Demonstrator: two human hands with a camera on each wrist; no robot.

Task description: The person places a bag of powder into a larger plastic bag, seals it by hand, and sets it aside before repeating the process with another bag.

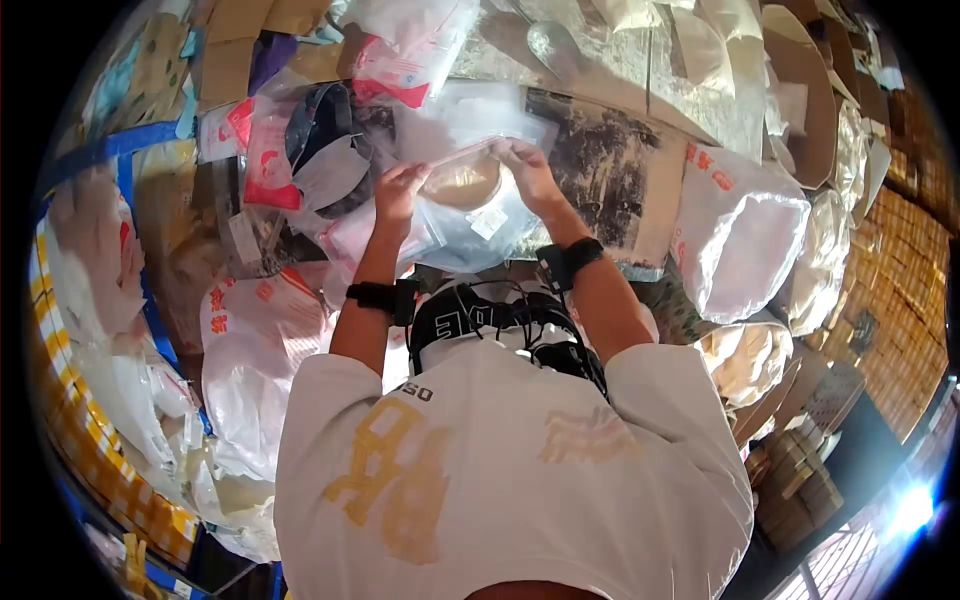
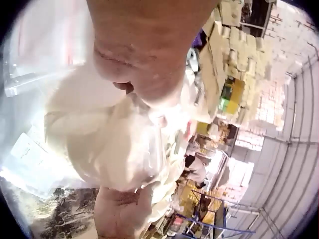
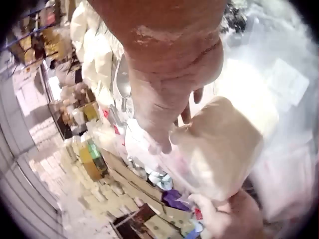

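A clear plastic bag with a cream-coloured, rounded filling (image 1: 463,185) is stretched between the two hands. My left hand (image 1: 398,192) pinches its upper left edge and my right hand (image 1: 530,175) pinches the upper right. In the left wrist view the filled bag (image 2: 107,144) hangs below my left hand (image 2: 144,59), with my right hand (image 2: 122,211) at its far side. The right wrist view shows the bag (image 3: 222,144) beside my right hand (image 3: 172,74), and my left hand (image 3: 232,216) beyond it. A white label (image 1: 488,221) lies on clear plastic under the bag.
A metal scoop (image 1: 555,48) lies at the top. Dark-stained cardboard (image 1: 600,165) is right of the hands. A large red-printed white bag (image 1: 745,235) stands farther right, another bag (image 1: 260,350) at lower left. Red-and-white packets (image 1: 268,160) and a dark pouch (image 1: 318,125) are at left.
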